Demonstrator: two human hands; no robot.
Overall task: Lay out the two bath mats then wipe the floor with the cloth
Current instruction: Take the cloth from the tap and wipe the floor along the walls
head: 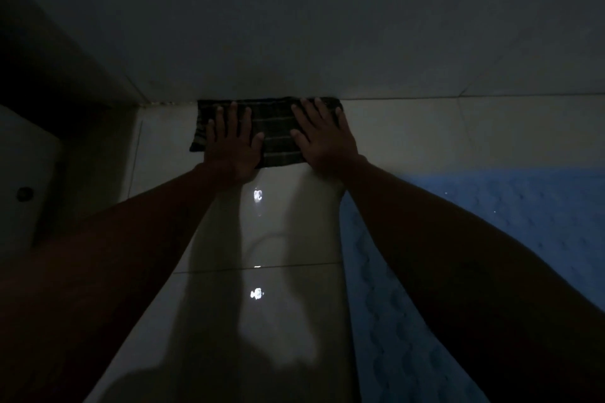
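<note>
A dark checked cloth (273,129) lies flat on the glossy pale tiled floor (262,288), its far edge against the foot of the wall. My left hand (232,144) presses on the cloth's left part with straight, spread fingers. My right hand (322,137) presses flat on its right part the same way. A light blue textured bath mat (510,222) lies spread on the floor to the right, partly under my right forearm. Only this one mat is in view. The room is dim.
A plain wall (327,26) rises straight ahead. On the left stands a white fixture (26,173) with a round dark knob, beside a dark wall or panel (49,59). Light spots reflect off the tiles between my arms.
</note>
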